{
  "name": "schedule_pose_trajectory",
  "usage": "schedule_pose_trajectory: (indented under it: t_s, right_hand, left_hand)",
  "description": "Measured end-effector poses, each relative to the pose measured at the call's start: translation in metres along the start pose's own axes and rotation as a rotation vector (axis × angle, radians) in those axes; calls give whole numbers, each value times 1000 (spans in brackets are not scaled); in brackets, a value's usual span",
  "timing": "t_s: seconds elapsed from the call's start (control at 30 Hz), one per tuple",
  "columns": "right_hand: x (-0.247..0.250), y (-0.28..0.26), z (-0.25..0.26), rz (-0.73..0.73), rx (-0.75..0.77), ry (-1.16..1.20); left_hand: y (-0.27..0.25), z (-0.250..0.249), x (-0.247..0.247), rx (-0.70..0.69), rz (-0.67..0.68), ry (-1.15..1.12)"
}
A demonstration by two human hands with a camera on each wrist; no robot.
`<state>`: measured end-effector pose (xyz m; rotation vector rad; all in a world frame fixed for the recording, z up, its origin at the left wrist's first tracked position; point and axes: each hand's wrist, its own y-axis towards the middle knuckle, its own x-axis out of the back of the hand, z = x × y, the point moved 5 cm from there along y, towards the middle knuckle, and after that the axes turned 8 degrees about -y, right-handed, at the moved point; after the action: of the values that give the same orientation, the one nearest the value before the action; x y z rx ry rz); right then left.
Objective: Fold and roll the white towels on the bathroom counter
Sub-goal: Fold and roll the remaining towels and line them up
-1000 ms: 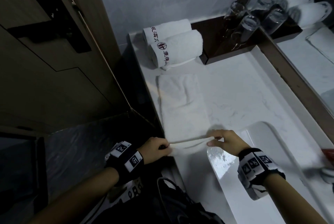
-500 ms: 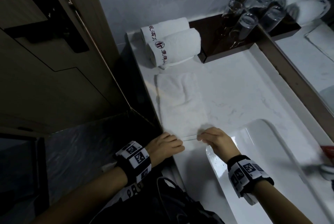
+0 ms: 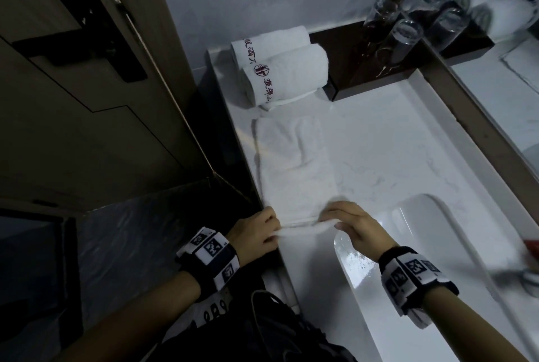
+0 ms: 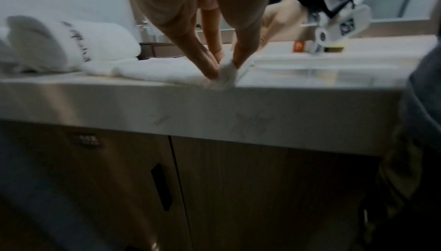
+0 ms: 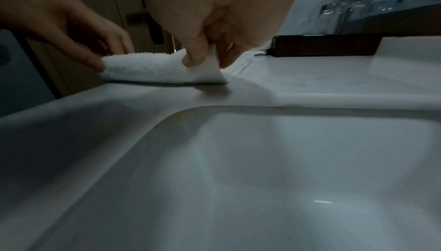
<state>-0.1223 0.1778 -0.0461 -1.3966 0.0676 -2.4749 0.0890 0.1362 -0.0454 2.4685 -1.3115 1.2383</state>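
A white towel [image 3: 294, 169] folded into a long strip lies flat on the marble counter [image 3: 379, 157], running away from me. Its near end is turned up into a small first roll [image 5: 155, 70]. My left hand [image 3: 256, 234] pinches the roll's left end at the counter's edge, also seen in the left wrist view [image 4: 220, 72]. My right hand [image 3: 347, 223] pinches the right end between thumb and fingers [image 5: 195, 55]. Two finished rolled towels [image 3: 285, 69] with dark red lettering lie at the far end of the counter.
A white sink basin [image 3: 423, 259] sits directly right of the towel's near end. A dark wooden tray [image 3: 364, 69] with upturned glasses [image 3: 405, 37] stands at the back by the mirror [image 3: 510, 84]. A wooden door [image 3: 87, 69] is on the left. Cabinet doors [image 4: 214, 189] are below.
Both hands slid a little forward over the towel's near end, then took it up again; the end now sits turned over as a small roll between them.
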Motion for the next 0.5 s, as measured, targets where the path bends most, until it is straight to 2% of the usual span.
schedule_pose_trajectory:
  t_s: [0.1,0.17,0.23,0.37,0.43,0.5]
  right_hand:
    - [-2,1,-5,-70,-99,-10]
    - [-1,3,-10,-55,-159,78]
    - [5,8,-15,-76,-206,200]
    - [10,17,-35,-138,-488,412]
    - [7,21,-40,-161,-565,445]
    - [6,24,-38,-206,-566,390]
  left_hand:
    - [0,10,7,99,-106,-274]
    - [3,16,7,192,-147,-344]
    - [8,22,9,276,-180,-346]
    - [14,31,19,353,-262,-220]
    - [15,34,27,333,-342,-199]
    - [18,32,31,267,-353,-179]
